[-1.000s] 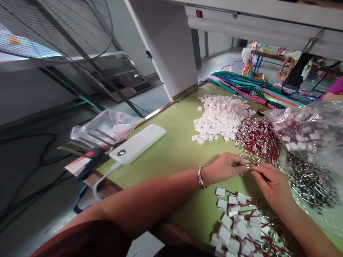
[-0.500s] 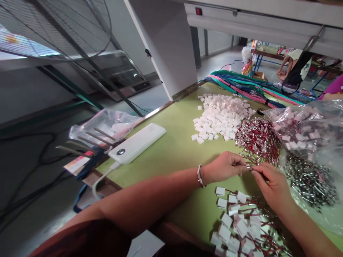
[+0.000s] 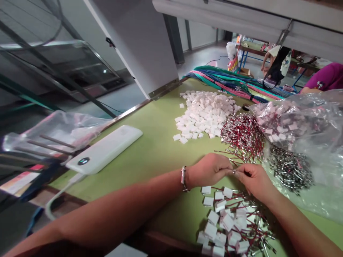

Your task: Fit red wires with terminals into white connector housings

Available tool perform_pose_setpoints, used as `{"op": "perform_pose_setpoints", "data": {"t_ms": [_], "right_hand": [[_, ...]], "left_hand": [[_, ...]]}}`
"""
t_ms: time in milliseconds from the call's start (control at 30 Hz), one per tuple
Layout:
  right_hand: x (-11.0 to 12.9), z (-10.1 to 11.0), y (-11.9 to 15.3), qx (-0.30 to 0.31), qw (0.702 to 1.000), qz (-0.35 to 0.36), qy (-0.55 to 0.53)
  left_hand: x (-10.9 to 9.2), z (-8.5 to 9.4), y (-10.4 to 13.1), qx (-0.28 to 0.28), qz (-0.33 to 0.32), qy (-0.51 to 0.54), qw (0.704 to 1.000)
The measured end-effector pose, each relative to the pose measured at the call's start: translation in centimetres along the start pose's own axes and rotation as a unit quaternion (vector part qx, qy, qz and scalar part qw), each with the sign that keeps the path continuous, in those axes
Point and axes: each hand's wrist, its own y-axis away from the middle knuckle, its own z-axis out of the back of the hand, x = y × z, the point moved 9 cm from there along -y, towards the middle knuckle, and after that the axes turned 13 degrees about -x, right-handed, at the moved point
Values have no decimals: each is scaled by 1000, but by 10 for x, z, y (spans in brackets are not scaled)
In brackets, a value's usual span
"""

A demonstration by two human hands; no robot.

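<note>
My left hand (image 3: 210,170), with a bracelet at the wrist, is closed in a pinch. Its fingertips meet those of my right hand (image 3: 253,178), also pinched, over a tiny shiny piece between them that is too small to name. Just behind the hands lies a heap of red wires with metal ends (image 3: 242,137). White housings (image 3: 205,112) are piled further back on the green table (image 3: 150,153). Nearer to me, below the hands, white blocks with red wires attached (image 3: 227,221) lie in a loose group.
A white power bank (image 3: 107,148) with a cable lies at the left. Small dark metal parts (image 3: 291,169) and a clear plastic bag (image 3: 318,121) are at the right. Bundled coloured cables (image 3: 222,80) run along the back. Another person's purple sleeve (image 3: 325,76) shows at the far right.
The view has turned, so the table things appear further left. Both hands remain together, and the shiny piece between the fingertips now shows less.
</note>
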Motion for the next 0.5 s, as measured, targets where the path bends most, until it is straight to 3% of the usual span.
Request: {"op": "perform_pose_setpoints", "data": {"t_ms": [67, 167, 233, 333, 400, 500], "right_hand": [[-4, 2, -2, 32, 998, -48, -21], [5, 41, -13, -31, 996, 25, 80], [4, 80, -19, -122, 963, 57, 233], [-22, 115, -24, -131, 893, -2, 431], [-39, 119, -27, -97, 873, -16, 478], [-53, 110, -33, -54, 874, 2, 483]], "left_hand": [[2, -1, -1, -6, 9, 5, 1000], [11, -6, -1, 7, 34, -27, 999], [16, -9, 1, 21, 43, -61, 997], [23, -12, 3, 33, 49, -91, 994], [25, -11, 3, 29, 49, -96, 994], [24, -9, 2, 18, 41, -90, 995]]}}
